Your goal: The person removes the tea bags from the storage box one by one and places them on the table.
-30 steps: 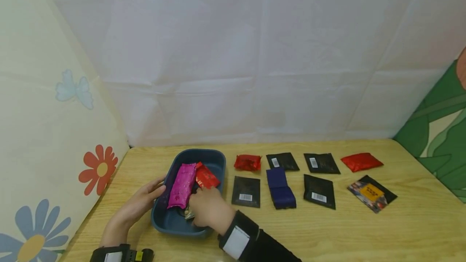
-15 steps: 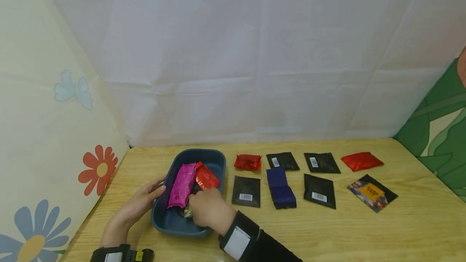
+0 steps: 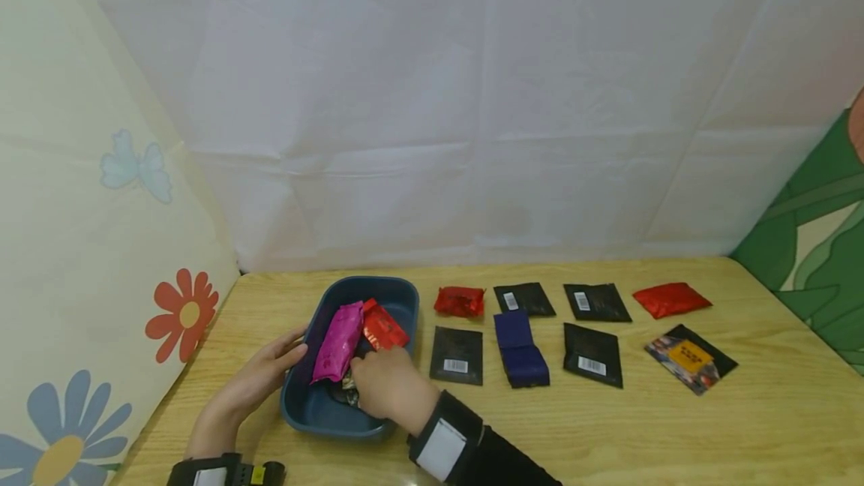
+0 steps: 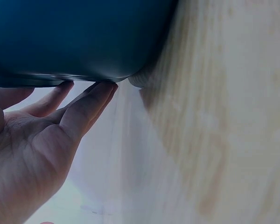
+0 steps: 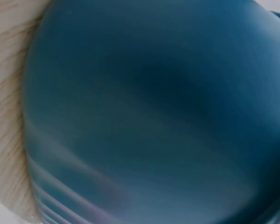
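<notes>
Just left of lower centre, bin (image 3: 316, 412) is braced by the left hand (image 3: 255, 373), fingers near straight, nothing gripped. Right hand (image 3: 393, 387) is dipped in beside the gold pack (image 3: 352, 397); fingertips hidden, hold can't be told. Bracing should be light; pink pack (image 3: 339, 343) and red pack (image 3: 383, 327), farther back, should be left undisturbed.

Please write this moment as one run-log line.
left grip: touching blue bin side; right grip: inside bin, fingertips hidden; pink packet, red packet: in bin

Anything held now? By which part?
Left grip holds nothing, just touches the blue bin's outer wall. Right grip: can't tell, fingertips hidden inside the bin.
</notes>
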Demonstrator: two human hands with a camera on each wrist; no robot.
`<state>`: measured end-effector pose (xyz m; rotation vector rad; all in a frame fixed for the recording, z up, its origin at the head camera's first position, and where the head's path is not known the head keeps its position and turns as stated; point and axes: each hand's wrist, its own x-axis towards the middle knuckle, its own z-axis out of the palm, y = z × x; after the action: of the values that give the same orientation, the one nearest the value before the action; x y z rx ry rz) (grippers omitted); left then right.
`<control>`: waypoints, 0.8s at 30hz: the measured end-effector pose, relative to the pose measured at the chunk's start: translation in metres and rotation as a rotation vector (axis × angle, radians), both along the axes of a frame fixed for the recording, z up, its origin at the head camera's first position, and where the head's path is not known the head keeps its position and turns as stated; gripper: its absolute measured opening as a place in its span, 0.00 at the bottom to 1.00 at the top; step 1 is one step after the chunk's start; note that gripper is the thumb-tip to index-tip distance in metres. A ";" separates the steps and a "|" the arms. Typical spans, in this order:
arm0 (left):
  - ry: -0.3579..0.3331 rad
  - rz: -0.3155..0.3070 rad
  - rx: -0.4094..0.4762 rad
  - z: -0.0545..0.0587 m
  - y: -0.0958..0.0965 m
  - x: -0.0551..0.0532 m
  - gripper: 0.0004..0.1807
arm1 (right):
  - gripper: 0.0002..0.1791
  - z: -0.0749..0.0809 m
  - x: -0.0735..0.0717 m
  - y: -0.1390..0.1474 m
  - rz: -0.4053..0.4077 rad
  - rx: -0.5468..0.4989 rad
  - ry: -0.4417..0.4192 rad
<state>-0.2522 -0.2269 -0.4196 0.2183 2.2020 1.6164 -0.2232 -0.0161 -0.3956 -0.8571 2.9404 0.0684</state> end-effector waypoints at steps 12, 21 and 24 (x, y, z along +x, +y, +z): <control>-0.004 -0.002 0.006 0.001 0.000 0.000 0.35 | 0.09 0.002 -0.006 0.008 0.052 -0.044 0.110; -0.004 -0.006 0.013 -0.001 0.000 0.000 0.35 | 0.06 0.010 0.000 0.013 0.150 -0.053 0.223; -0.004 -0.007 0.011 -0.001 0.000 0.000 0.35 | 0.06 0.014 0.004 0.013 0.170 -0.052 0.237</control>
<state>-0.2520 -0.2272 -0.4208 0.2249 2.1872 1.6245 -0.2194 -0.0028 -0.3821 -1.1833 3.0887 0.1116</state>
